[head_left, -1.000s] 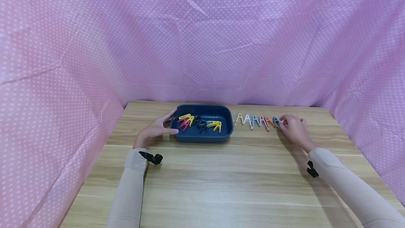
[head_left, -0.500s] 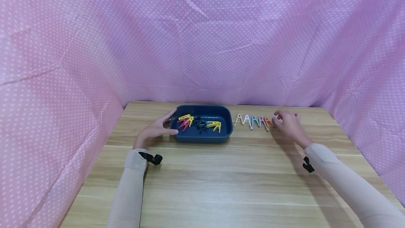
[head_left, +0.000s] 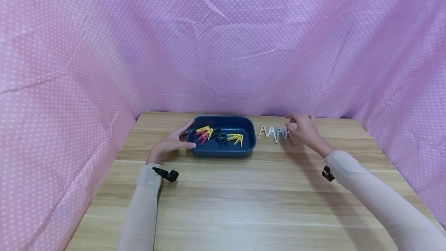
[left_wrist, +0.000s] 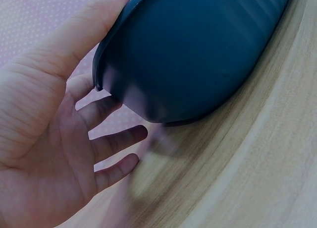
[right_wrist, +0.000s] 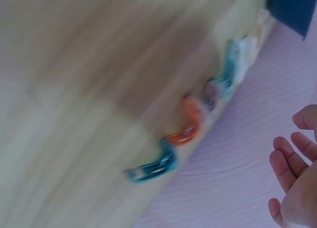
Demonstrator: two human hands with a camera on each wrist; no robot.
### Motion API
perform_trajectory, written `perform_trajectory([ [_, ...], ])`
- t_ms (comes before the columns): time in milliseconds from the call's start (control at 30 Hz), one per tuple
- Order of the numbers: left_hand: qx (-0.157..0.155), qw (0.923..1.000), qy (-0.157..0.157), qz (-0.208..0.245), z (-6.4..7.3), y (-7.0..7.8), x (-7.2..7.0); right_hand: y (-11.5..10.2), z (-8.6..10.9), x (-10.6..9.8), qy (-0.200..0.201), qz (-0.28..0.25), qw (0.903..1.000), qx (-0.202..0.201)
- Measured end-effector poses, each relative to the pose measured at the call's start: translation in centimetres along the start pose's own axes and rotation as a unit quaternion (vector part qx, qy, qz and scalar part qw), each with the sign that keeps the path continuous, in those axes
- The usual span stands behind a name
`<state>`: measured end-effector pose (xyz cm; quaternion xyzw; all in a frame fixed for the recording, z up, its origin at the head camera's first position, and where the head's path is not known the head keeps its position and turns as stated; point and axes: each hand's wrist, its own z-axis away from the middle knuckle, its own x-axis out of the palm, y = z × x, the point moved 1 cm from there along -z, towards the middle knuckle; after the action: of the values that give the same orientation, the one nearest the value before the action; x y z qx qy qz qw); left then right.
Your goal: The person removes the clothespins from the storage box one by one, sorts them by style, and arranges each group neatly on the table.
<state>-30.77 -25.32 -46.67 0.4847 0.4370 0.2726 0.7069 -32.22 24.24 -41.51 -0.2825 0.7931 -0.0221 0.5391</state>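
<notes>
In the head view, a dark blue rectangular container with rounded corners (head_left: 223,154) stands in the middle of the frame, on a light wood-grain tabletop (head_left: 244,204). The left hand (head_left: 170,142) is at its left end, with the thumb and fingers spread wide. The thumb lies on the rim near the front corner. In the left wrist view, the other fingers are parted, and the lower two are clear of the wall.

Inside the container there are small plastic clips: yellow clips (head_left: 209,131) and red clips (head_left: 202,136) at left, dark green clips (head_left: 221,138) in the middle, and more yellow ones at right.

To the right of the container, a row of A-shaped clips lies on the tabletop: a beige clip (head_left: 263,128), a white clip (head_left: 271,129), a blue clip (head_left: 279,131) and a lilac clip (head_left: 287,131). The right hand (head_left: 304,129) is over the right end of this row, fingers loosely bent and parted; I see nothing held in it. The right wrist view, which is blurred, shows at this end an orange clip (right_wrist: 192,121) and a teal clip (right_wrist: 168,161), lower in the frame.
</notes>
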Motion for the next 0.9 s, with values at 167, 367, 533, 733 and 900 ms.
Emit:
perform_trajectory([
  [167, 0.0, 1.0, 0.0, 0.0, 0.1, 0.0, 0.0, -2.1, -1.2, 0.2, -0.017, -0.01, 0.9997, -0.012],
  [367, -0.006, 1.0, 0.004, 0.0, 0.1, -0.2, -0.1, -4.8, -2.3, 0.7, -0.032, -0.03, 0.9985, -0.034],
  [533, -0.001, 1.0, 0.005, -0.008, 0.0, -0.2, -0.1, -6.8, -2.9, 1.5, -0.039, -0.043, 0.9966, -0.059],
  [733, -0.002, 1.0, 0.007, -0.004, -0.1, -0.3, -0.1, -8.7, -3.4, 2.4, -0.059, -0.061, 0.9938, -0.073],
  [900, -0.003, 0.9998, 0.008, -0.018, -0.2, -0.5, -0.2, -9.7, -3.6, 3.3, -0.08, -0.067, 0.9907, -0.088],
])
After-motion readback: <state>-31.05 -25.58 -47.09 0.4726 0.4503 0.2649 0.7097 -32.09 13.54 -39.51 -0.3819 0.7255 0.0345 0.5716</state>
